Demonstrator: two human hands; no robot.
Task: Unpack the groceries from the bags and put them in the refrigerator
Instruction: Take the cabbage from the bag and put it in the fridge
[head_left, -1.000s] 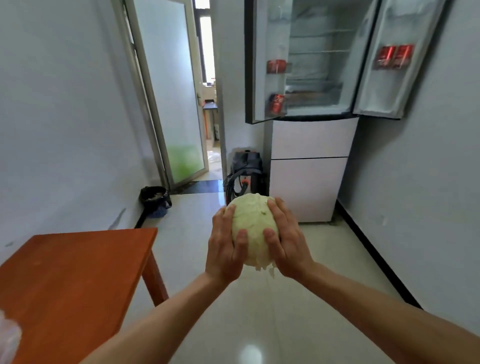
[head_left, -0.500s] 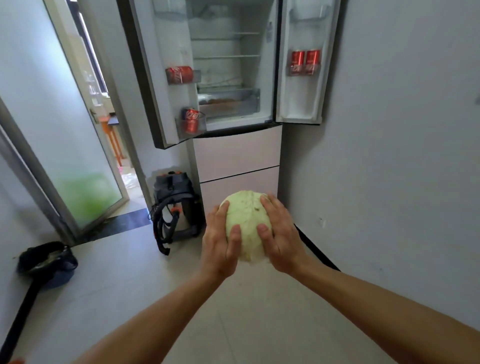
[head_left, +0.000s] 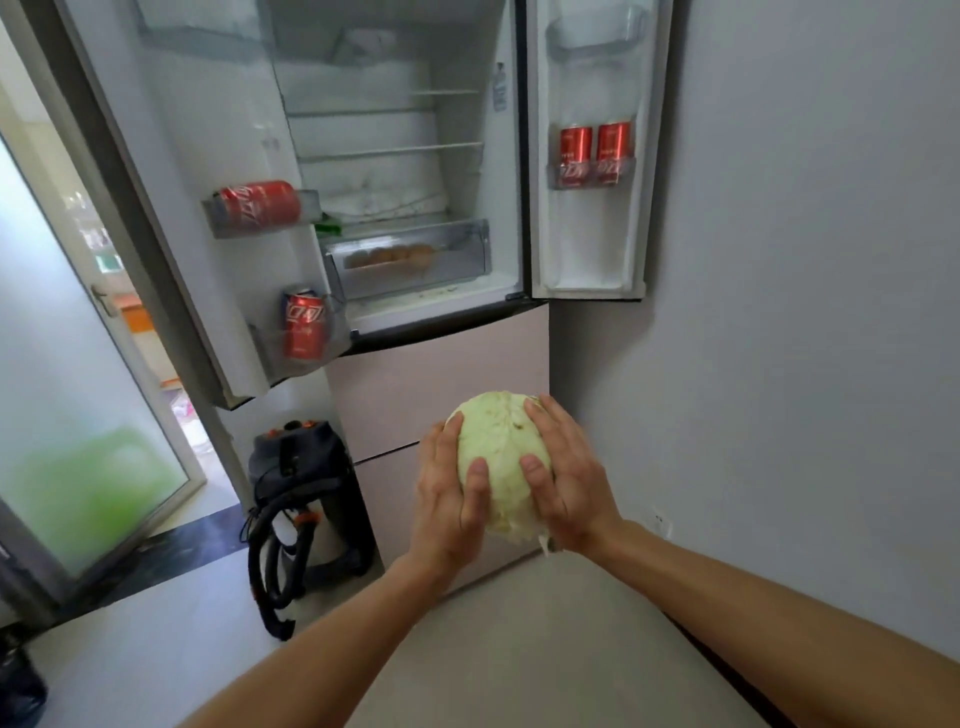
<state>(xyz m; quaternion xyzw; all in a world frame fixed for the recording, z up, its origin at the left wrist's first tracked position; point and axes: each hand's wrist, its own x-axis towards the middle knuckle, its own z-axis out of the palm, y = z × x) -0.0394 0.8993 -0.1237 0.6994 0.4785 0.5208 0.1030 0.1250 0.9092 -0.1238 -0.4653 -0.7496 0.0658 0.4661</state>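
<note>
Two hands: both clasp one cabbage (head_left: 501, 452) from opposite sides, arms stretched forward, the load held in the air with nothing under it.
Cabbage: a round, pale green head lodged between the two palms. Its top and near face show between the thumbs, and a loose scrap of leaf hangs from its lower edge by the right wrist.
Left hand (head_left: 449, 499): pressed to the cabbage's left flank, with the fingers curved round the far side and the thumb laid across the near face.
Right hand (head_left: 569, 483): mirrors it on the right flank. The fingers curl over the upper far side, the thumb is flat on the near face, and the palm is in full contact.
Cabbage against the room: it is seen in front of the lower drawer fronts of the refrigerator (head_left: 441, 374), below the open upper compartment. How close it is to them cannot be told.
Refrigerator: both upper doors are swung wide, showing shelves inside.
Clear drawer (head_left: 410, 257): it sits at the bottom of the upper compartment and holds round brownish things too blurred to name.
Left door: one red can (head_left: 260, 202) lies on its side in the upper rack, and a second can (head_left: 304, 325) stands upright in the lower rack.
Right door: a pair of cans (head_left: 575, 150) stands upright side by side in the middle rack.
Floor (head_left: 519, 649): pale tile. A dark vacuum cleaner (head_left: 306, 493) with a looped hose stands just left of the refrigerator, under the open left door.
</note>
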